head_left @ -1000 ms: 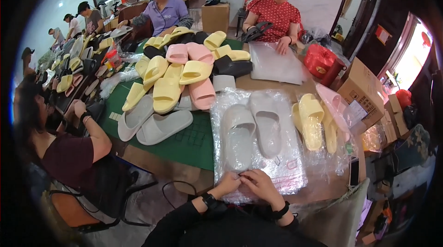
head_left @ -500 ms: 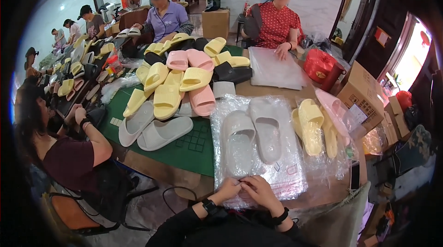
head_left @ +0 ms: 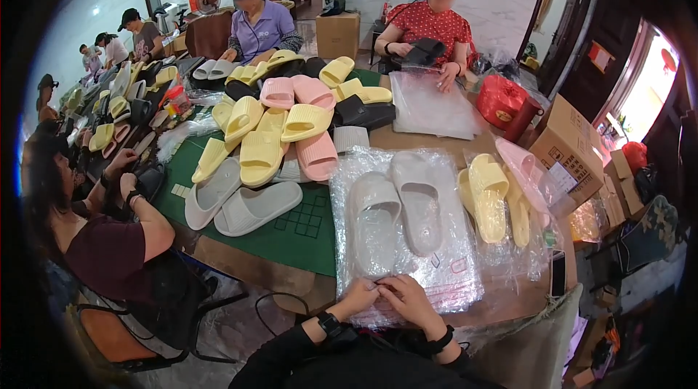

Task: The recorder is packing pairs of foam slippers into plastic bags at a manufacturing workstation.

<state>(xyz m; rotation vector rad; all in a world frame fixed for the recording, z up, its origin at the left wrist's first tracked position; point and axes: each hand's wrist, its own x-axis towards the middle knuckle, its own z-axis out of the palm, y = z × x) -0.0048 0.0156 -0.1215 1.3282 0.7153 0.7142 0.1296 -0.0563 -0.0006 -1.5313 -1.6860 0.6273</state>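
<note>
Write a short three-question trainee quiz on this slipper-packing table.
1. True or false: both hands, left hand and right hand, pinch the near edge of the clear plastic bags.
2. What colour is the slipper pair lying on those bags: A yellow, B light grey, C pink?
3. Fill in: the slipper heap rests on a ____ mat.

Key: 1 true; 2 B; 3 green.

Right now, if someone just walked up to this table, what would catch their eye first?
Probably the heap of yellow and pink slippers on the green mat at the table's middle. Nearer, a pair of grey slippers lies on a stack of clear plastic bags, whose near edge the left hand and right hand pinch together.
</note>
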